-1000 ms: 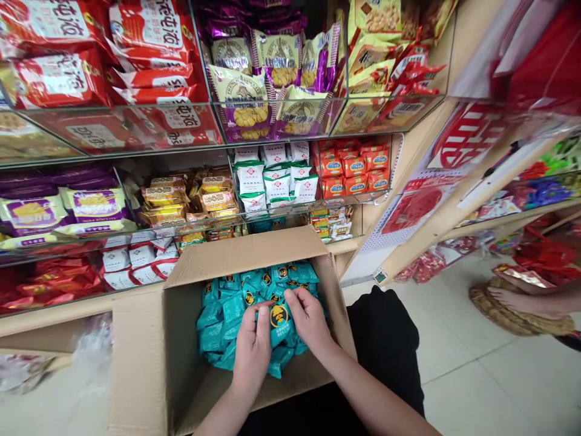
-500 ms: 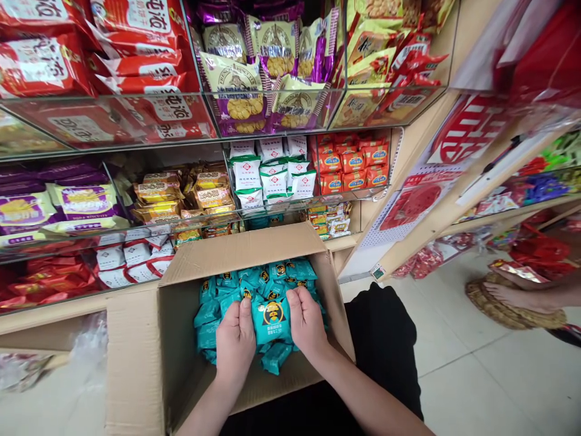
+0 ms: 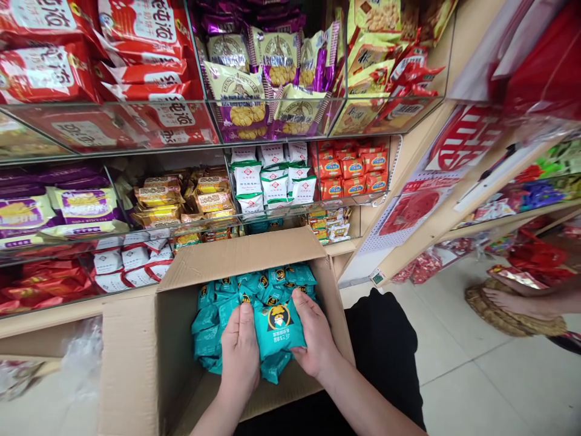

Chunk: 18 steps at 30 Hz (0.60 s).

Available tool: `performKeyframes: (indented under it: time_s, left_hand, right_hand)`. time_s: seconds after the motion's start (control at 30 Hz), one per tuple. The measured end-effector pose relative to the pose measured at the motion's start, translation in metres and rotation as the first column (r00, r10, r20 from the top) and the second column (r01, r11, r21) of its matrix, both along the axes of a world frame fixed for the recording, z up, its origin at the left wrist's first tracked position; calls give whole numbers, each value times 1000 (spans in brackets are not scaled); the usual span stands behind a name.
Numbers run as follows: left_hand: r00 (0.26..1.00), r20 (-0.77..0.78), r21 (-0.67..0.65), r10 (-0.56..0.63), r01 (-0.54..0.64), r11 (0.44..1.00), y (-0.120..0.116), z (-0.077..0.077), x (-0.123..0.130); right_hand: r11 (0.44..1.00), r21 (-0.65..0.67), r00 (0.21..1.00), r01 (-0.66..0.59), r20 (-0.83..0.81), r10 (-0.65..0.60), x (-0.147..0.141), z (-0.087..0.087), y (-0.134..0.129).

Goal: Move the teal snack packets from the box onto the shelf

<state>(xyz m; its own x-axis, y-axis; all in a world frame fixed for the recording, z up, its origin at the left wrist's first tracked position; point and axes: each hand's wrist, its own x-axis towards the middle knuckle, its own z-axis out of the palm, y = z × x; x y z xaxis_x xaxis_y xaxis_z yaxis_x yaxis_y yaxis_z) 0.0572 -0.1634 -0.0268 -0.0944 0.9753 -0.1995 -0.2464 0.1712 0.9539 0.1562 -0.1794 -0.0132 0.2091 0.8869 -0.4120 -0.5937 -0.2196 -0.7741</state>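
A teal snack packet (image 3: 280, 329) with a black and yellow round emblem is held up over the cardboard box (image 3: 245, 257). My right hand (image 3: 318, 339) grips its right edge, thumb on the upper corner and fingertips at the lower one. Along the left edge, my left hand (image 3: 240, 348) is closed with the thumb up; its fingers are mostly hidden. Many more teal packets (image 3: 209, 315) of the same sort lie heaped in the box beneath and behind my hands.
Shelves behind the box hold red packets (image 3: 36, 72), purple biscuit packets (image 3: 240, 100) and white-green packets (image 3: 275, 181). A box flap (image 3: 129, 363) sticks out left. My black-clothed knee (image 3: 384, 345) is right of the box. Another person's foot in a straw sandal (image 3: 494, 309) shows at right.
The held packet has turned slightly and shows more of its front. My right hand has opened around its edge, fingers now showing at the lower corner. My left hand has dropped slightly.
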Motion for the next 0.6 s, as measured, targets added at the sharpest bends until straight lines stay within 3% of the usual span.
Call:
performKeyframes:
  time_s: [0.1, 0.2, 0.3, 0.37, 0.43, 0.6]
  left_hand:
    - [997, 75, -44, 10, -7, 999, 0, 12, 6]
    - [998, 63, -9, 22, -21, 1000, 3, 16, 9]
    - [994, -25, 66, 109, -107, 992, 9, 11, 9]
    - [980, -87, 96, 181, -173, 980, 11, 7, 9]
    - [970, -141, 121, 197, -180, 976, 9, 2, 10]
    - [934, -352, 217, 60, 20, 976, 4, -1, 1]
  right_hand:
    - [995, -97, 976, -19, -219, -3, 2, 8, 4]
    - [997, -78, 954, -22, -300, -2, 5, 7, 7]
    - [997, 22, 944, 70, -324, -59, 2, -6, 6]
    - [978, 182, 954, 100, -298, -42, -5, -15, 1]
    - [953, 298, 978, 54, -207, 9, -13, -21, -4]
    - [960, 274, 995, -58, 91, 34, -10, -15, -9]
